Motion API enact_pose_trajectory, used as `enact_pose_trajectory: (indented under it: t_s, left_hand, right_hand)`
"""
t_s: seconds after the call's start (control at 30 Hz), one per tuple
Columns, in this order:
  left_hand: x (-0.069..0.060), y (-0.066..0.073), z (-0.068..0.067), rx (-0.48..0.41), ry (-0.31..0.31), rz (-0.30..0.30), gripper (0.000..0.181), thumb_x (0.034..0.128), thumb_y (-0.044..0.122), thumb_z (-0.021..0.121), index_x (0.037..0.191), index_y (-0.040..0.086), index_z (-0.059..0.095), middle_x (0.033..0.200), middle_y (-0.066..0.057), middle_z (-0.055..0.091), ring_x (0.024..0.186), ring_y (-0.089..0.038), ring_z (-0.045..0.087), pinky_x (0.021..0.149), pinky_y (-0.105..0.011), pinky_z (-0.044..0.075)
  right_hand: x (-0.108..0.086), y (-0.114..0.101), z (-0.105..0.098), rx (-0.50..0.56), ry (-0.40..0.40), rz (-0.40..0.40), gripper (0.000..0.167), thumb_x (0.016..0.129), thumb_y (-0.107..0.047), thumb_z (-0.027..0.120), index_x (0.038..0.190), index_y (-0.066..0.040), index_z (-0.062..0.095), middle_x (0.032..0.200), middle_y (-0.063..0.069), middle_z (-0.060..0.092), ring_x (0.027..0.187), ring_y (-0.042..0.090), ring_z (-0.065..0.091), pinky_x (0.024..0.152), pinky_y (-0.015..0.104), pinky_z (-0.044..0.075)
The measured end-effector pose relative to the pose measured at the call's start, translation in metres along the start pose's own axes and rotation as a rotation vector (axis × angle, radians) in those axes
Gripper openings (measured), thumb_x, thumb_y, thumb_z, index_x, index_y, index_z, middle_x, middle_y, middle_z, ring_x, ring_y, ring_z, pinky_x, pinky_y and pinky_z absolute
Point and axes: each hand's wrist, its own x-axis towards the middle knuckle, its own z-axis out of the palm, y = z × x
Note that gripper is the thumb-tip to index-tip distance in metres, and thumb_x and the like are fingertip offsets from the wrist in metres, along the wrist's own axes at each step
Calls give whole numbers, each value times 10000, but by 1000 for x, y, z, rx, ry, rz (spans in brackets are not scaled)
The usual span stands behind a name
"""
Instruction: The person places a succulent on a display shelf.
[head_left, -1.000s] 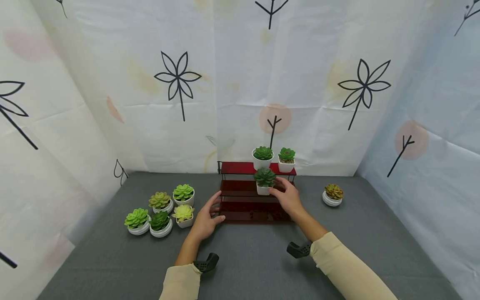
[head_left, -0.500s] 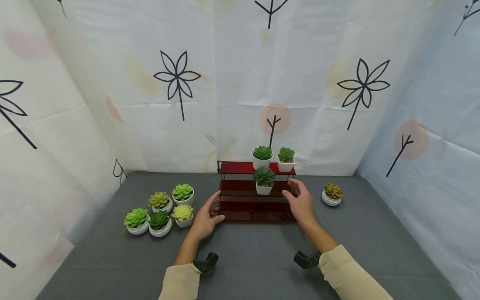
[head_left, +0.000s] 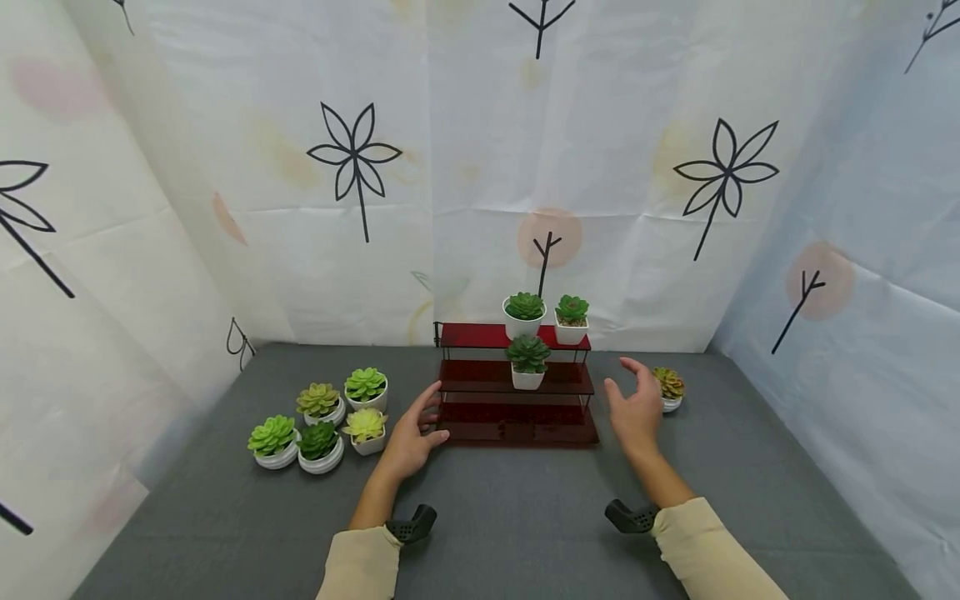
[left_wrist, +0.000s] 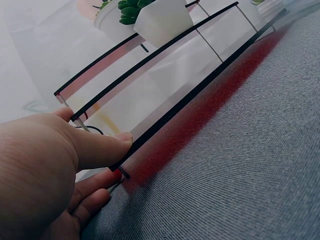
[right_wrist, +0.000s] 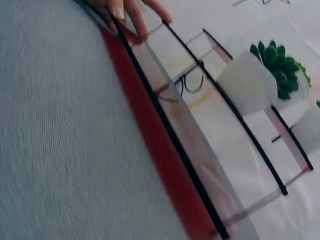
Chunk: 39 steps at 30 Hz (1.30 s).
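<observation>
A red three-tier display shelf (head_left: 480, 377) with black edges stands at the back middle. My left hand (head_left: 408, 439) holds its left end; in the left wrist view the thumb (left_wrist: 107, 149) lies on the bottom tier and other fingers reach behind and below. A dark green potted succulent (head_left: 528, 362) sits on the middle tier. Two more, one in a round pot (head_left: 524, 315) and one in a square pot (head_left: 572, 320), stand on the top tier. My right hand (head_left: 636, 414), holding nothing, is between the shelf and a brownish-gold succulent (head_left: 670, 385), partly covering its pot.
Left of the shelf, several potted succulents stand grouped on the grey cloth (head_left: 517, 525), among them a yellow one (head_left: 366, 429) and a dark green one (head_left: 320, 446). Printed white fabric (head_left: 480, 150) walls the back and sides. A thin dark cord loop (head_left: 240, 343) hangs at back left.
My right hand has let go of the dark green succulent, now standing on the middle tier, and moved right past the shelf's end. My left hand has stayed put.
</observation>
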Motion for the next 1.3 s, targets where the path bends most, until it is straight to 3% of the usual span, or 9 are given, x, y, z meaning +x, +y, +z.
enact_pose_trajectory:
  t_s: [0.27, 0.5, 0.63, 0.8, 1.3]
  left_hand:
    - [0, 1, 0, -1, 3, 13, 804, 841, -101, 682, 1520, 172, 348, 1380, -181, 496, 1161, -372, 536, 979, -543, 401]
    - [0, 0, 1, -3, 2, -6, 805, 845, -97, 681, 1520, 189, 348, 1389, -174, 490, 1172, -367, 529, 988, -539, 394]
    - [1, 0, 1, -3, 3, -7, 806, 848, -93, 681, 1521, 198, 347, 1389, -172, 490, 1172, -369, 529, 986, -542, 395]
    - [2, -1, 1, -1, 3, -5, 808, 849, -88, 683, 1521, 211, 348, 1392, -166, 489, 1171, -365, 530, 985, -541, 396]
    - [0, -1, 0, -2, 0, -12, 810, 843, -95, 685, 1518, 207, 354, 1391, -171, 488, 1176, -372, 528, 987, -540, 397]
  right_hand:
    - [9, 21, -13, -27, 147, -149, 409, 765, 74, 747, 1156, 57, 628, 1136, 244, 625, 1052, 431, 479, 895, 536, 353]
    - [13, 41, -23, -42, 231, -185, 391, 754, 115, 730, 1130, 72, 632, 1105, 249, 623, 1038, 428, 477, 869, 521, 349]
    - [12, 51, -27, -71, 235, -123, 411, 770, 87, 740, 1161, 70, 613, 1136, 257, 604, 1076, 438, 465, 905, 538, 331]
    - [11, 61, -34, -104, 214, 12, 484, 806, -1, 765, 1243, 56, 565, 1227, 266, 550, 1166, 444, 424, 960, 558, 315]
    - [15, 73, -41, -96, 72, 303, 800, 836, -124, 768, 1489, -28, 315, 1439, 237, 389, 1337, 385, 350, 1086, 518, 261]
